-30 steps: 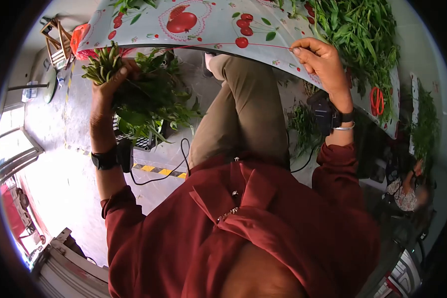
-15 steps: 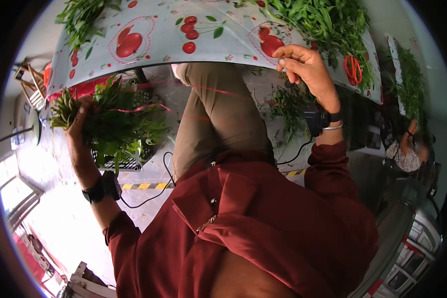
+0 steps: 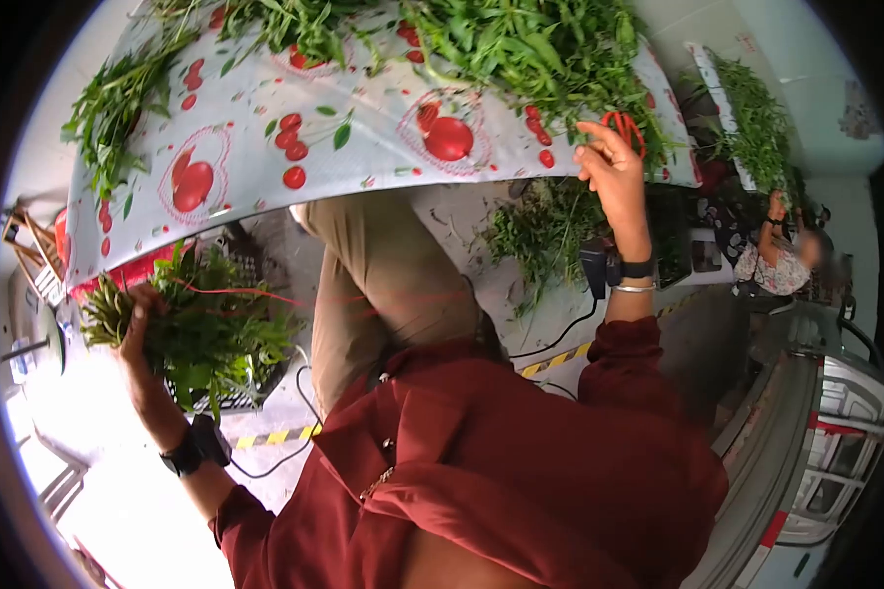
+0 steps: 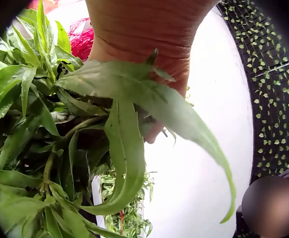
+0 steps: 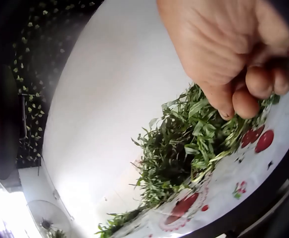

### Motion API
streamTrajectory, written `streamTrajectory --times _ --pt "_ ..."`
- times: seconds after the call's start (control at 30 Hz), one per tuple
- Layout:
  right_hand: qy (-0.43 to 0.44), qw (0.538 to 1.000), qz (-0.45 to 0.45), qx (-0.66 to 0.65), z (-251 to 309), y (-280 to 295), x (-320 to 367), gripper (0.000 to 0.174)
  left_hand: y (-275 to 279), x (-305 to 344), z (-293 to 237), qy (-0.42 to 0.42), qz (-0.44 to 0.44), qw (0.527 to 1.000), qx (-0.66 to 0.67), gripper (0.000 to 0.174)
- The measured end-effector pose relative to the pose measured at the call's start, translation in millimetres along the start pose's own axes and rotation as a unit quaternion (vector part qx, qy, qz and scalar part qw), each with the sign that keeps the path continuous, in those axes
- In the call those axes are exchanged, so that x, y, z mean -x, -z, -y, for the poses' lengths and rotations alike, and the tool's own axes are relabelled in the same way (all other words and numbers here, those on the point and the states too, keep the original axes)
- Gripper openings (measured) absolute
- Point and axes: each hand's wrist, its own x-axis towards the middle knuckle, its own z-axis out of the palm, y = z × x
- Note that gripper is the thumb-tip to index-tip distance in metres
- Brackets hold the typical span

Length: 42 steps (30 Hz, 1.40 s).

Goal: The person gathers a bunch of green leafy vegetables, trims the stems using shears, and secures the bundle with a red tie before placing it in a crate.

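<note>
My left hand (image 3: pixel 138 329) grips a bunch of leafy greens (image 3: pixel 221 334) beyond the table's near edge, its cut stems poking out on the left. Long leaves (image 4: pixel 127 153) cover much of the fingers in the left wrist view. A thin red string (image 3: pixel 246 292) trails from the bunch toward my legs, blurred at its far part. My right hand (image 3: pixel 617 187) is raised near the right end of the table, fingers loosely bent. In the right wrist view, thumb and fingertips lie close together with nothing visible between them.
A fruit-print tablecloth (image 3: pixel 363 147) covers the table, with heaped greens (image 3: pixel 530 49) along the far side and a red loop (image 3: pixel 624 130) at right. Greens lie beneath (image 3: pixel 550 226); a dark crate (image 3: pixel 241 393) stands below the bunch. Another person (image 3: pixel 781 255) sits at far right.
The red string, earlier stretched taut between both hands, now hangs loose from the bunch and away from my right hand. The view has swung right, and more of the table shows.
</note>
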Motion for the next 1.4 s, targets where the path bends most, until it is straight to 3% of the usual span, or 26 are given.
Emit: streamTrajectory --times 0.03,0.13,0.27,0.33,0.4,0.5,0.53,0.6,0.67,0.73,0.8,0.97,1.0,1.07,1.13,1.23,1.4 --pt "-0.002 1.0 -0.014 0.02 -4.4 5.7 -1.4 0.026 -4.6 2.2 -2.0 0.018 -0.033 0.999 -0.014 0.014" --pt "0.074 0.986 -0.07 0.13 -37.2 27.4 -11.6 0.024 1.8 -3.0 5.6 -0.009 0.028 0.999 0.02 0.014" --pt "0.083 0.975 -0.136 0.157 -72.4 64.4 -32.5 0.019 1.9 -3.4 6.8 -0.006 0.035 0.999 0.028 0.016" --pt "0.067 0.973 -0.15 0.159 -82.0 77.7 -43.9 0.017 4.3 -5.6 10.4 -0.007 0.026 0.999 0.035 0.017" --pt "0.021 0.955 -0.17 0.242 -86.9 83.1 -54.0 0.018 8.6 -6.3 10.6 -0.016 0.057 0.998 0.011 0.017" --pt "0.04 0.936 -0.129 0.325 -92.8 88.7 -67.4 0.019 15.0 -10.0 13.0 -0.032 0.069 0.996 -0.049 0.014" --pt "0.017 0.926 -0.11 0.362 -101.1 93.1 -74.2 0.027 5.7 -4.7 2.9 0.01 0.009 0.995 -0.098 0.017" --pt "0.014 0.931 -0.055 0.362 -87.8 92.5 -76.7 0.027 -22.5 4.9 -18.4 -0.018 -0.02 0.995 -0.096 0.017" --pt "-0.033 0.924 -0.013 0.38 -100.5 105.6 -92.8 0.026 -18.0 1.6 -19.9 -0.048 0.037 0.992 -0.107 0.019" --pt "0.032 0.92 0.015 0.391 -115.0 120.3 -104.1 0.025 -28.6 6.8 -34.7 -0.029 0.013 0.994 -0.107 0.02" --pt "-0.103 0.966 0.001 0.238 -101.6 118.6 -98.7 0.025 -26.8 5.1 -27.4 -0.01 0.014 1.0 -0.012 0.018" --pt "-0.185 0.981 -0.007 0.063 -88.6 135.9 -83.4 0.024 -22.0 1.2 -19.7 -0.026 0.045 0.999 -0.014 0.017" --pt "-0.184 0.981 -0.004 0.065 -94.8 138.3 -78.9 0.024 -21.8 1.2 -18.9 -0.024 0.042 0.999 -0.013 0.017" --pt "-0.173 0.966 -0.099 -0.166 -88.9 127.7 -61.3 0.027 -22.2 2.7 -19.6 -0.007 0.046 0.999 -0.023 0.017" --pt "-0.158 0.963 -0.085 -0.2 -63.2 112.5 -38.2 0.031 -25.3 3.7 -21.2 0.0 0.043 0.999 -0.024 0.016" --pt "-0.074 0.912 0.057 -0.399 -42.2 93.9 -18.6 0.025 -24.8 1.1 -18.1 -0.022 0.06 0.998 -0.019 0.015" --pt "-0.018 0.902 0.132 -0.41 18.5 22.9 5.5 0.03 -33.2 0.4 -17.9 -0.013 0.065 0.998 -0.009 0.014"
